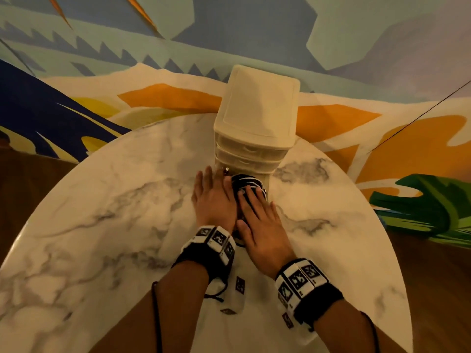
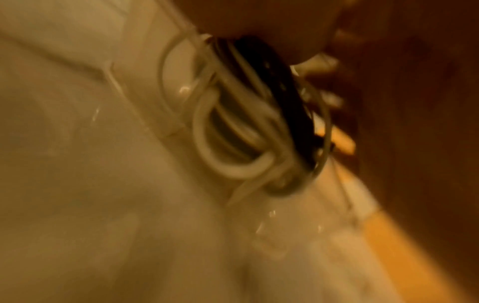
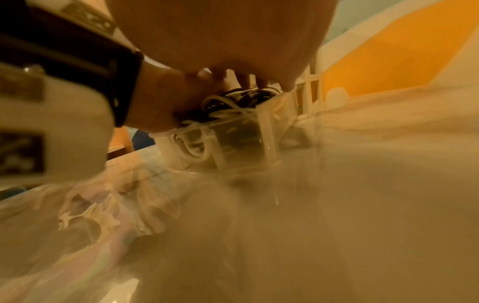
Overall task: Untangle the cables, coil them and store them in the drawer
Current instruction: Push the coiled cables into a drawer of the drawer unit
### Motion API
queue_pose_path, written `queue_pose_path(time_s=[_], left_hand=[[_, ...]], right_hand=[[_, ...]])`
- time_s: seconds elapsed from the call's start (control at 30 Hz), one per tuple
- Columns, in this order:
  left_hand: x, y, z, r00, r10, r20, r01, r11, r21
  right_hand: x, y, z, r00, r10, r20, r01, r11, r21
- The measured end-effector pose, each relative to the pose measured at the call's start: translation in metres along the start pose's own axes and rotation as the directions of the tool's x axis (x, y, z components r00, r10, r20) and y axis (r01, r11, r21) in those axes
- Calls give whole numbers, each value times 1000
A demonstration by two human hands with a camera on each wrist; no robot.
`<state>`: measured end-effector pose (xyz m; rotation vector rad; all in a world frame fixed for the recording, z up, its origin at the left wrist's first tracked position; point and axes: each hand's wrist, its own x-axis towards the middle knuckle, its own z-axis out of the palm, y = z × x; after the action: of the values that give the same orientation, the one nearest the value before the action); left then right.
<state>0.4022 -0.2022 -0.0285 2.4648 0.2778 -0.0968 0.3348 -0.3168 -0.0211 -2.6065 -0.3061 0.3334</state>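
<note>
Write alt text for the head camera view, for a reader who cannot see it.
Two hands press coiled black and white cables down into the open bottom drawer of a small cream drawer unit on a round marble table. The left hand lies flat along the coil's left side; the right hand rests its fingers on top.

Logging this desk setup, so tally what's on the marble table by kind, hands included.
Drawer unit: 1
Pulled-out clear drawer: 1
Bundle of black and white cables (individual cables can't be separated): 1
Hands, left hand and right hand: 2
Total: 5
</note>
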Motion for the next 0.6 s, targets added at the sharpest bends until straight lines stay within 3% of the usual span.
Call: queue_pose_path(time_s=[0.1, 0.23, 0.5, 0.6], left_hand=[[15, -10, 5, 998, -46, -44, 42, 994, -99], [32, -20, -7, 997, 72, -9, -73, 995, -68], [42, -35, -12, 962, 206, 181, -170, 966, -196], [45, -39, -17, 936, 289, 202, -265, 954, -139]], right_hand=[[-4, 3, 5, 999, 34, 22, -31, 993, -110], [5, -15, 3, 996, 35, -86, -50, 983, -177], [15, -19, 13, 997, 82, -6, -81, 966, -244], [14, -20, 13, 997, 71, -27, -76, 963, -258]])
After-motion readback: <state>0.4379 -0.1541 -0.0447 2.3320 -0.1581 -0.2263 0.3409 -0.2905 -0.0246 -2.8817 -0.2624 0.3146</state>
